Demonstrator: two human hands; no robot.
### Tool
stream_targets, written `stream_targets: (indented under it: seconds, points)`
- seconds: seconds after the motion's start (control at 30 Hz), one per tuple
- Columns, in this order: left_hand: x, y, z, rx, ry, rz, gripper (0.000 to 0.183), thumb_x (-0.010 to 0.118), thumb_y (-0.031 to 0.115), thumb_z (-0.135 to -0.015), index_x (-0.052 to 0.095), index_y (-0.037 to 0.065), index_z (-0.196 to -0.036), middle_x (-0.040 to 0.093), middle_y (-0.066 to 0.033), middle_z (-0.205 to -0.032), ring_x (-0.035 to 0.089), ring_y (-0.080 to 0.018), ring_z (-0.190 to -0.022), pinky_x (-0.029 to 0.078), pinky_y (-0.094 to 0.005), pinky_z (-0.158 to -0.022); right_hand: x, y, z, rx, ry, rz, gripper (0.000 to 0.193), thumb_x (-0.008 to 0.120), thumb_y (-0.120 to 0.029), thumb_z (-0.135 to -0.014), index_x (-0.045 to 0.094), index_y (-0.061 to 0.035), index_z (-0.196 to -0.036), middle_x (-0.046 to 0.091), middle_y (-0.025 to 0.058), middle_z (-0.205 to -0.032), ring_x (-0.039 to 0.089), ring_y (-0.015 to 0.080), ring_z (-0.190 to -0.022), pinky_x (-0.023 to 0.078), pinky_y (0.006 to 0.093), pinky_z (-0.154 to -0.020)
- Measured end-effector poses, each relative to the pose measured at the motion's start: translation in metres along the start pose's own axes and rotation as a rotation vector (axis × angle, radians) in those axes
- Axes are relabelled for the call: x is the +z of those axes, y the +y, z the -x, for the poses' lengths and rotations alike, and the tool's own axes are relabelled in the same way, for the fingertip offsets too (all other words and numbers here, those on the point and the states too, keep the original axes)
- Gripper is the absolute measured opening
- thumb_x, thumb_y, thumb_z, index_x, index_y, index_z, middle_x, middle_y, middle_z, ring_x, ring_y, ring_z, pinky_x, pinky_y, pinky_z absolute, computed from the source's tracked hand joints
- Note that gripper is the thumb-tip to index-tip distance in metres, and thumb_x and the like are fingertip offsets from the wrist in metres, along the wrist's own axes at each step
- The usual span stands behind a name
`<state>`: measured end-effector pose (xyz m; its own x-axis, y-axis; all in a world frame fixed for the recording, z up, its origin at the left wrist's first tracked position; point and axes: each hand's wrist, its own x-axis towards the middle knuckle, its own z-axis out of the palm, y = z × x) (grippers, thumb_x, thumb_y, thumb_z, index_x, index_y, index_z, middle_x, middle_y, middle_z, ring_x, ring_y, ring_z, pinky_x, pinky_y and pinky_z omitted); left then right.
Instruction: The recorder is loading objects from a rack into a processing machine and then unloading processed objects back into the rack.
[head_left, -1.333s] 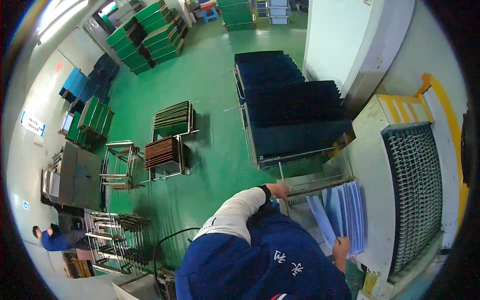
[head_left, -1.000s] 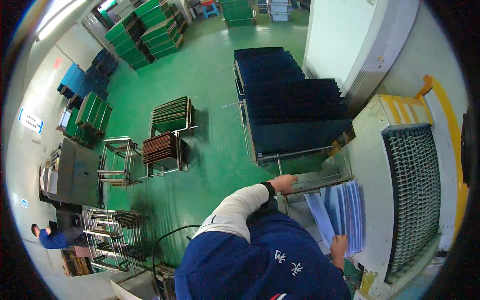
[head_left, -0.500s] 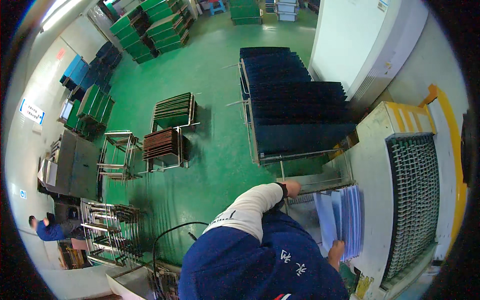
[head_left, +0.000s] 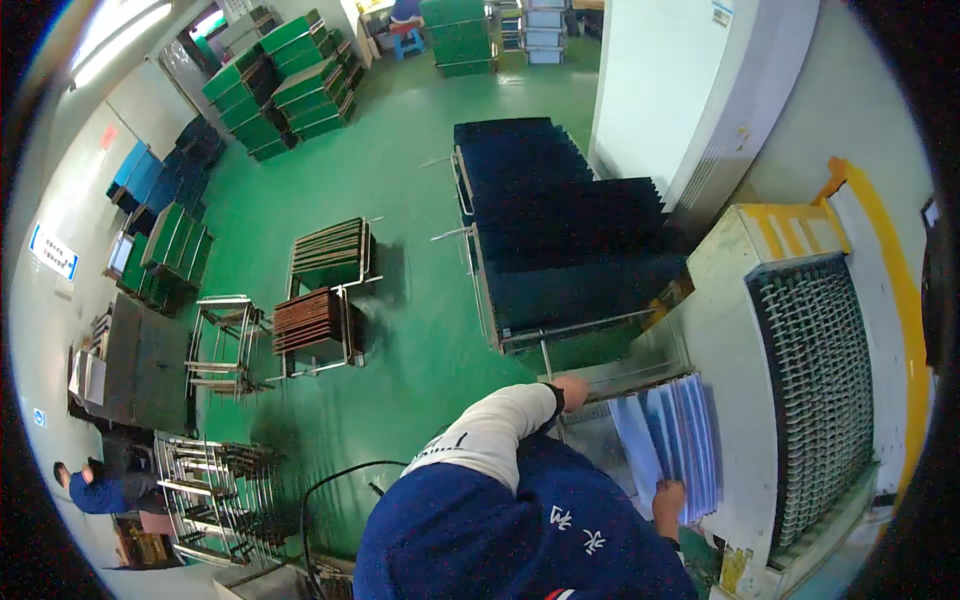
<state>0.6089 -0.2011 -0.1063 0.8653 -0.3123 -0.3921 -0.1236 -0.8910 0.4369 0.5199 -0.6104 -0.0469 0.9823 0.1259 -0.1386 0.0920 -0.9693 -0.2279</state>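
Little besides the view has been shifted since the earlier frame: the surroundings are now seen slightly lower and further left, while both hands are kept at the same spots. One pale sheet (head_left: 634, 440), lying between the hands and leaned out from the upright row of sheets (head_left: 698, 440), appears to be pinched at its near end by the right hand (head_left: 668, 500). By the left hand (head_left: 572, 393), the far corner near the metal bar (head_left: 640, 386) is touched or neared; whether anything is gripped there cannot be told. Because the sheet is seen to be held at one end only, its far end could be swung or bowed, and its surface scraped against the bar. If the right-hand pinch were loosened, the sheet could be dropped, or slid down crookedly beside the row. Since the sheets just right of that hand are packed closely, a neighbour could be snagged and dragged along. Beyond the left hand, dark panels (head_left: 580, 270) are stood near enough to be knocked by a wide swing, and to the right, the machine's pale casing (head_left: 722, 410) could be struck by a sheet corner.
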Motion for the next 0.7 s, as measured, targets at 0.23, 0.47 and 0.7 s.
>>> stream_targets:
  seconds: [0.23,0.47,0.7]
  points:
    - [-0.063,0.033,0.024,0.05,-0.255,-0.12,0.015,0.066,0.011,-0.064,0.071,0.005,-0.077,0.068,-0.0146,-0.081,0.066,-0.0315,-0.077,0.051,-0.0431,-0.061,0.001,-0.009,0.005,0.14,0.011,0.023,0.021,0.055,-0.017,-0.076,0.068,-0.0025,-0.084,0.061,0.0203,-0.092,0.058,0.0399,-0.085,0.048,0.048,-0.073]
    - [-0.035,0.022,-0.005,0.16,-0.235,-0.213,0.017,0.063,0.01,-0.07,0.07,0.003,-0.083,0.067,-0.0165,-0.083,0.065,-0.0337,-0.08,0.051,-0.0447,-0.065,0.012,0.001,0.015,0.181,0.017,0.019,0.028,0.062,-0.022,-0.073,0.065,-0.0039,-0.094,0.061,0.019,-0.097,0.058,0.0379,-0.091,0.048,0.0452,-0.08]
    - [0.005,-0.021,-0.017,0.174,-0.045,-0.05,0.019,0.064,0.012,-0.068,0.07,0.003,-0.083,0.068,-0.0163,-0.084,0.065,-0.0344,-0.082,0.051,-0.0451,-0.065,0.013,-0.012,0.007,0.108,0.199,0.059,0.019,0.058,-0.019,-0.074,0.071,-0.0054,-0.077,0.063,0.0197,-0.084,0.058,0.0385,-0.083,0.046,0.0471,-0.077]
